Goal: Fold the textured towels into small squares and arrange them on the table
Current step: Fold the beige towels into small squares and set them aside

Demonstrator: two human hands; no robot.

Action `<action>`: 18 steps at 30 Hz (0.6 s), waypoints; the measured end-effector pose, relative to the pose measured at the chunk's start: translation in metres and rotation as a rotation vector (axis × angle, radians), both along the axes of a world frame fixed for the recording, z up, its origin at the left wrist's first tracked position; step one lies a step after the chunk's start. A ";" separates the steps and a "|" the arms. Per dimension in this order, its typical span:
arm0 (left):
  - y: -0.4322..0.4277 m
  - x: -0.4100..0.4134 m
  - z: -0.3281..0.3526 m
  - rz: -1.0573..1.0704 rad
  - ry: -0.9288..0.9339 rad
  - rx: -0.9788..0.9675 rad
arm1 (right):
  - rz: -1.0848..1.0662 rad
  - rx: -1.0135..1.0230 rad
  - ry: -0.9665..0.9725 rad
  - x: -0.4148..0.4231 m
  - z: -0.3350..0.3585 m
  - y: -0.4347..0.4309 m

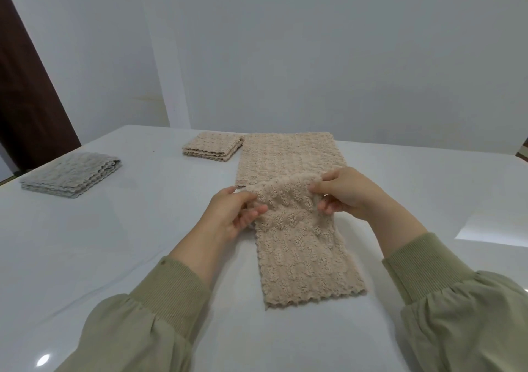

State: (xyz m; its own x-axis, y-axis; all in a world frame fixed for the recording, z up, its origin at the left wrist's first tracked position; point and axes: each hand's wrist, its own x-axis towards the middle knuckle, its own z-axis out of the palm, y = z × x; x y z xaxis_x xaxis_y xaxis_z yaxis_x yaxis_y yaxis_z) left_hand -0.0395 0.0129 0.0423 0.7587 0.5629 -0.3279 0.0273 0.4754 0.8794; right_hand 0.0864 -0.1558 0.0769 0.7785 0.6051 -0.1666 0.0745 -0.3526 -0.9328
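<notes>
A long beige textured towel point(297, 263) lies lengthwise on the white table point(114, 243), folded into a narrow strip. Its middle is raised in a hump. My left hand point(234, 214) pinches the hump's left edge and my right hand point(348, 194) pinches its right edge. The far half of the strip point(288, 157) lies flat beyond my hands. A folded beige square point(213, 146) sits just left of the strip's far end. A folded grey square point(71, 175) rests at the table's left side.
A white wall stands close behind the table's far edge. A dark brown door frame point(25, 100) rises at the left. A small object point(524, 150) shows at the right edge.
</notes>
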 end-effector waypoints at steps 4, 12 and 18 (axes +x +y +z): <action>-0.004 0.003 -0.001 -0.038 -0.064 -0.018 | 0.015 0.098 0.195 0.003 -0.005 0.001; -0.010 0.004 -0.008 -0.020 -0.205 0.270 | 0.004 0.361 0.435 0.015 -0.038 0.003; -0.003 0.001 -0.012 -0.111 -0.358 0.260 | -0.035 0.549 0.399 0.015 -0.057 0.006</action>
